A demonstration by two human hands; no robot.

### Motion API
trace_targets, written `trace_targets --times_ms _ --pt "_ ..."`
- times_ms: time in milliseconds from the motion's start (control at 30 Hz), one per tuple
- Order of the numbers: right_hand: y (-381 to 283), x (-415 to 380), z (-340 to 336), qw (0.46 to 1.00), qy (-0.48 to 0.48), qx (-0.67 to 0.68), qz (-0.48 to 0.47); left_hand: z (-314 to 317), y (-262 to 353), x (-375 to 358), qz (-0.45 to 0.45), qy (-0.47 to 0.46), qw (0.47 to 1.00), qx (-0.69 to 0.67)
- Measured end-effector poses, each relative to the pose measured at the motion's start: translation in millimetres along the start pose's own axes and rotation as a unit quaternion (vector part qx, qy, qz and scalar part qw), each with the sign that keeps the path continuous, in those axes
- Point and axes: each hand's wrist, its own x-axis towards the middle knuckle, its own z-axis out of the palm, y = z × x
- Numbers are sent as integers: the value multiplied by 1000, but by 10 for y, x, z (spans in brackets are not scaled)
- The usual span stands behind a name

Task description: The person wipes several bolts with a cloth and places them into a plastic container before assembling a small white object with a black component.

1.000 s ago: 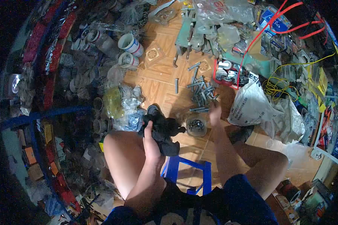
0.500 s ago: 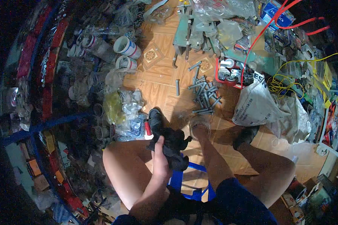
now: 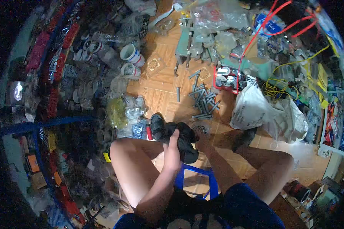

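Observation:
My left hand is closed around a soft black bundle with rounded lobes, held above the floor between my knees. Just right of the bundle is my right hand, dark in shadow, its fingers blurred and partly hidden. A clear, round-edged plastic thing lies on the floor just past that hand. Farther forward is a pile of grey bolts, with a single bolt lying apart to its left. A red-handled thing shows beside my left shoe.
White buckets and plastic bags line the left. To the right are a red tray of metal parts, a white sack and yellow cord. A blue stool frame is beneath me.
My right hand has drawn back from the clear plastic thing towards the black bundle. My left hand and the bundle have shifted slightly right and forward. The whole view has moved a little.

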Motion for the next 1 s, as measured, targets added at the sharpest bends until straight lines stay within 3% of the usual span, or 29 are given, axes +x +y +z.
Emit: trace_targets --times_ms 33,100,167,233,300,333,433,467,500,600,700,800,933,1000 --pt "62 -16 -47 996 -44 79 13 39 20 -68 26 -10 1000 -2" --pt "55 -141 -184 994 -28 73 -72 89 57 -224 75 -26 997 -6" --pt "-66 -377 -384 956 87 -103 -260 -5 12 -232 137 -50 989 -5" --pt "-288 -549 -550 990 63 98 -84 -103 2 -247 193 -47 980 28" --pt "-821 -787 -956 986 100 127 -41 -148 -1 -341 248 -81 962 80" --pt "-1118 -887 -1077 954 123 262 -81 -178 13 -396 272 -111 945 145" --pt "-1658 -1288 -1422 940 172 277 -98 -170 -105 -677 380 -218 853 284" --pt "-1790 -1447 -1484 936 162 299 -85 -217 -156 -800 413 -259 790 371" --pt "-1852 -1599 -1509 951 180 234 -95 -189 -120 -995 441 -295 717 452" --pt "-1938 -1971 -1553 965 219 79 -124 -128 -278 -1142 477 -342 671 453" --pt "-1913 -2198 -1503 969 241 39 -35 -130 -454 -1292 520 -322 643 461" --pt "-1859 -2254 -1444 957 271 104 -23 -242 -611 -1323 574 -303 578 494" --pt "-1898 -2252 -1457 974 223 40 -20 -230 -519 -1374 344 -320 774 425" --pt "-2017 -2242 -1533 970 236 65 -11 -236 -539 -1410 471 -322 710 412"
